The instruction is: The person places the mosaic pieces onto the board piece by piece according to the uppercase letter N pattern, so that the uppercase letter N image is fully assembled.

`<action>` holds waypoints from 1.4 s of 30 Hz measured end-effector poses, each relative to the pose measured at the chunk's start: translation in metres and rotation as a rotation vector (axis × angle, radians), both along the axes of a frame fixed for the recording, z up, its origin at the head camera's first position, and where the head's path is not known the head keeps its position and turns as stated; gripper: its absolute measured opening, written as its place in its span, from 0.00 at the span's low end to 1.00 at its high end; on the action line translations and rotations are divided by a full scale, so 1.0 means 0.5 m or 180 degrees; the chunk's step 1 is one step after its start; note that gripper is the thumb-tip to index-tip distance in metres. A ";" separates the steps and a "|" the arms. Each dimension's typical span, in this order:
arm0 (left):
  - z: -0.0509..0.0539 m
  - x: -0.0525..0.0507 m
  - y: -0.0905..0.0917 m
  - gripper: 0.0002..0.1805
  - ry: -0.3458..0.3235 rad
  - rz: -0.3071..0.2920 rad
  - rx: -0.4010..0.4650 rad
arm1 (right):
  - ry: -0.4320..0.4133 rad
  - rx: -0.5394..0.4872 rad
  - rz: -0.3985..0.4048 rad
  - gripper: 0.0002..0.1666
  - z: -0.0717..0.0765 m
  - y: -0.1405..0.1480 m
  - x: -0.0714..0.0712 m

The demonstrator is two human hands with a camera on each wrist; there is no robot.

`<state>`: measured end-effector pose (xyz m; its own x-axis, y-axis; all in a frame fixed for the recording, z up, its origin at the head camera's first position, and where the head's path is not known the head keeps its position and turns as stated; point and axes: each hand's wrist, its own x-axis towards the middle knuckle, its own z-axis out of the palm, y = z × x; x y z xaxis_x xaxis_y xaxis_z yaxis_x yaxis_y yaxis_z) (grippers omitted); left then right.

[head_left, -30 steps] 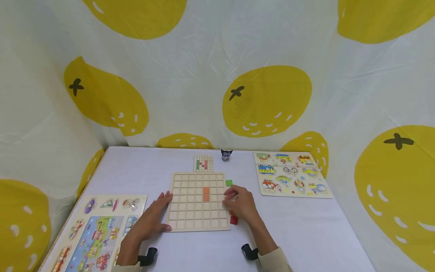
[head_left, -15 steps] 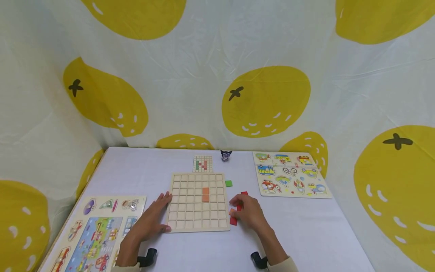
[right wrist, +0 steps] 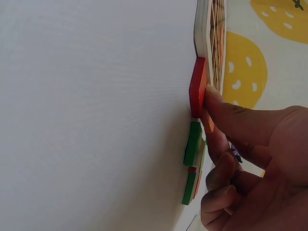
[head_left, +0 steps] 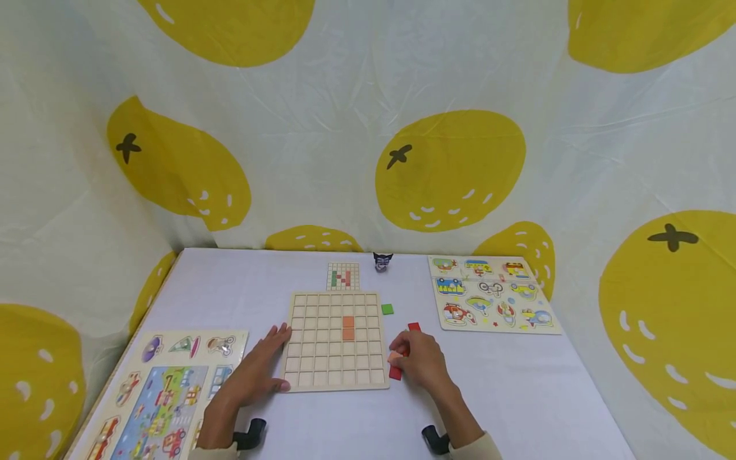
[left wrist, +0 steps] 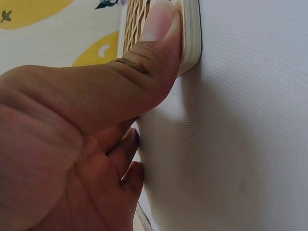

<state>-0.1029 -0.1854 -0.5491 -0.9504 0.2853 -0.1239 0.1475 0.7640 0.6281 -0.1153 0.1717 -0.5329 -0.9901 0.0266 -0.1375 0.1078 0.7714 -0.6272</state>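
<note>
A wooden grid board [head_left: 308, 365] lies in the middle of the table, with two orange tiles [head_left: 348, 322] in its squares. My left hand [head_left: 257, 370] rests along the board's left side, fingers straight; in the left wrist view its thumb [left wrist: 160, 24] presses on the board's corner. Right of the board, my right hand [head_left: 422, 363] pinches an orange square tile [right wrist: 209, 122] between thumb and fingers. Red tiles [head_left: 395, 373] lie under and beside this hand, partly hidden. The right wrist view shows a red tile [right wrist: 197, 89] near the thumb and green-edged tiles [right wrist: 193, 144] beyond.
A small pattern card [head_left: 343, 276] lies behind the board, beside a small dark figurine [head_left: 382, 262]. A green tile [head_left: 388, 309] sits off the board's right edge. Picture puzzles lie at left [head_left: 138, 358] and back right [head_left: 494, 324].
My right hand has moved right and slightly nearer, from the board's right edge to the loose tiles, and has lifted an orange tile. The left hand has stayed put.
</note>
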 end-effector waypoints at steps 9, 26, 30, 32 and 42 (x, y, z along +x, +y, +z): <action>0.005 -0.003 -0.003 0.63 0.0028 -0.0054 -0.0009 | 0.0097 -0.0164 -0.0135 0.13 0.004 -0.001 -0.003; 0.006 -0.003 -0.001 0.63 -0.0003 -0.0044 0.0003 | 0.0207 -0.0503 -0.0068 0.14 0.001 -0.077 -0.026; 0.005 -0.003 -0.002 0.64 -0.0002 -0.0044 -0.0001 | 0.0188 -0.0504 0.0003 0.14 -0.006 -0.096 -0.034; 0.005 -0.002 -0.002 0.64 -0.0006 -0.0032 -0.0003 | 0.0162 -0.0503 0.0022 0.14 -0.008 -0.106 -0.036; 0.004 0.002 -0.002 0.64 -0.0026 -0.0012 0.0001 | 0.0138 -0.0356 0.0032 0.12 -0.012 -0.149 -0.040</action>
